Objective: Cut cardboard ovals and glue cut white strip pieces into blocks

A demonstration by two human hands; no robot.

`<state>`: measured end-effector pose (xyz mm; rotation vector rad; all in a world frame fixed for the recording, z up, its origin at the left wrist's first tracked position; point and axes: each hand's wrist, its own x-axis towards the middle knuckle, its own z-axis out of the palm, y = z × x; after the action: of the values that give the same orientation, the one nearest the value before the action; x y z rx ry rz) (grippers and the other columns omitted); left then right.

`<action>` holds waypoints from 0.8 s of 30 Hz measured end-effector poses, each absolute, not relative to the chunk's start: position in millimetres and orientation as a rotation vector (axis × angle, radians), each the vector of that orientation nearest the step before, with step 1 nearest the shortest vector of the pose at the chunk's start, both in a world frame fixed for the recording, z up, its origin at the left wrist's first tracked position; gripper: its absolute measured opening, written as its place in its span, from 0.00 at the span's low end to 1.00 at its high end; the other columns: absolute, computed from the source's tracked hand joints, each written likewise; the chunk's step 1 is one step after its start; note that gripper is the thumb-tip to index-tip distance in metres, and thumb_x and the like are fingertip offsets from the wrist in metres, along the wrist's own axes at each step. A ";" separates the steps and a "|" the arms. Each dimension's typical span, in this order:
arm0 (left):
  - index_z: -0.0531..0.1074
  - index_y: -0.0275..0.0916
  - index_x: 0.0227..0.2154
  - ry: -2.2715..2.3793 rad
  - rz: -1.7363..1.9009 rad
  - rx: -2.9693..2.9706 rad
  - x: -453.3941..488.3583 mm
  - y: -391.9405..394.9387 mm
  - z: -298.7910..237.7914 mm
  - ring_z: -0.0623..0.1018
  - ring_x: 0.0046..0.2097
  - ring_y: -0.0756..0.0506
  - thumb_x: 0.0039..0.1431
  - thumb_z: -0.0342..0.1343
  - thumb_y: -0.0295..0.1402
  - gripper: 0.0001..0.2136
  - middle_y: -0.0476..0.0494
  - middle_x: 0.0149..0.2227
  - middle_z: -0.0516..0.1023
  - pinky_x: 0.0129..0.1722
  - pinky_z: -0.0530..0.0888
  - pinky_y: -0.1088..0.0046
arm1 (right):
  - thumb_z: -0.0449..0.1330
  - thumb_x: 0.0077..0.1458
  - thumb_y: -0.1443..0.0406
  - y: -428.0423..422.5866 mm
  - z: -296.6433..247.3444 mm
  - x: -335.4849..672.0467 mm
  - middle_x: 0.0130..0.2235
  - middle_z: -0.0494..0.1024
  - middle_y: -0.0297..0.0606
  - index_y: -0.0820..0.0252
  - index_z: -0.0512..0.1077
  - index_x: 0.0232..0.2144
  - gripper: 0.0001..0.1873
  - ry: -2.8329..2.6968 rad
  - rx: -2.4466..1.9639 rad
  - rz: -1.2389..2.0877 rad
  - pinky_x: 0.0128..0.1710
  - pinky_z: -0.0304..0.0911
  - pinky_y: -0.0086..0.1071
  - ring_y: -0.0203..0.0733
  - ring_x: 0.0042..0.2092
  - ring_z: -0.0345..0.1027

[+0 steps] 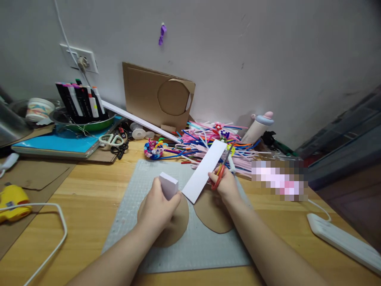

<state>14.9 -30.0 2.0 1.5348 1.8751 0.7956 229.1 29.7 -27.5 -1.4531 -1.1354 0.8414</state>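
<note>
My left hand (159, 208) is closed round a short white block-like piece (169, 184), perhaps foam board, above a round brown cardboard disc (178, 226). In my right hand (228, 184) are red-handled scissors (219, 174), their blades pointing up and away from me. The thumb and fingers of that hand also pinch the edge of a long white strip (205, 169), which slants across in front of the scissors. A second cardboard disc (216, 216) lies under my right hand, partly hidden by it. Both discs rest on a grey cutting mat (196, 256).
Behind the mat lies a heap of coloured pipe cleaners (193, 149). Cardboard sheets (143, 91) lean on the wall. At left are white-handled scissors (110, 141), a pan of markers (89, 126) and a yellow glue gun (14, 202) with its cord. A power strip (342, 240) lies right.
</note>
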 end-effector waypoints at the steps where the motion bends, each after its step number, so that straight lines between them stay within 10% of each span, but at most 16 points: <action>1: 0.60 0.43 0.35 1.868 0.828 1.520 15.5 -30.7 3.2 0.77 0.38 0.42 0.51 0.56 0.41 0.13 0.47 0.34 0.75 0.34 0.69 0.69 | 0.62 0.44 0.60 26.1 -24.3 226.6 0.22 0.65 0.26 0.55 0.56 0.28 0.16 -1.128 -1.427 0.808 0.22 0.62 0.31 0.37 0.23 0.64; 17: 0.48 0.39 0.55 1.531 0.874 1.604 32.3 -37.7 -27.8 0.76 0.46 0.39 0.53 0.55 0.34 0.29 0.35 0.49 0.71 0.41 0.71 0.64 | 0.56 0.56 0.60 -36.7 17.7 160.3 0.24 0.67 0.29 0.56 0.60 0.30 0.08 -1.498 -1.414 0.632 0.23 0.57 0.27 0.35 0.23 0.61; 24: 0.56 0.40 0.49 1.531 1.013 1.600 36.7 -39.5 -26.4 0.72 0.50 0.41 0.52 0.55 0.29 0.22 0.39 0.47 0.71 0.47 0.70 0.64 | 0.55 0.56 0.60 -44.7 28.7 161.6 0.25 0.73 0.31 0.55 0.64 0.31 0.06 -1.587 -1.526 0.583 0.23 0.56 0.27 0.36 0.23 0.65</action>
<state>36.7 -39.5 -26.4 1.5996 1.5310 1.0129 161.6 -44.7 28.7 -1.5263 -1.5865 0.5829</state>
